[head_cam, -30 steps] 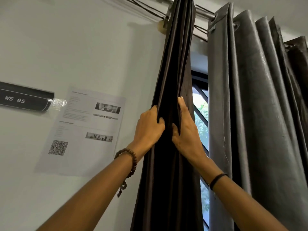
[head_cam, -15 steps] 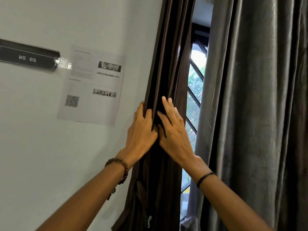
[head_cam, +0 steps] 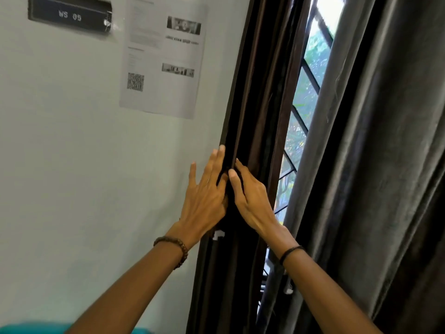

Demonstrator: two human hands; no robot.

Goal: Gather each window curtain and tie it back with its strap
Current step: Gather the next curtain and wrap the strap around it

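**Pleats pressed on the dark brown curtain (head_cam: 260,116)**

The dark brown curtain hung gathered in a narrow column at the left side of the window (head_cam: 302,97), right against the white wall (head_cam: 72,165). My left hand (head_cam: 204,198) lay on its wall-side edge with fingers straight, pressing rather than gripping. My right hand (head_cam: 250,201) rested just beside it on the front folds, fingers also extended and thumb touching the cloth. The two hands nearly met over one pleat. A small white fitting (head_cam: 218,235) showed just below my left hand. Right of the gathered folds, daylight came through the barred window, and beyond it the grey curtain (head_cam: 373,165) hung in broad folds. On the wall were a printed sheet (head_cam: 163,56) and a black label (head_cam: 69,15) reading "WS 05".
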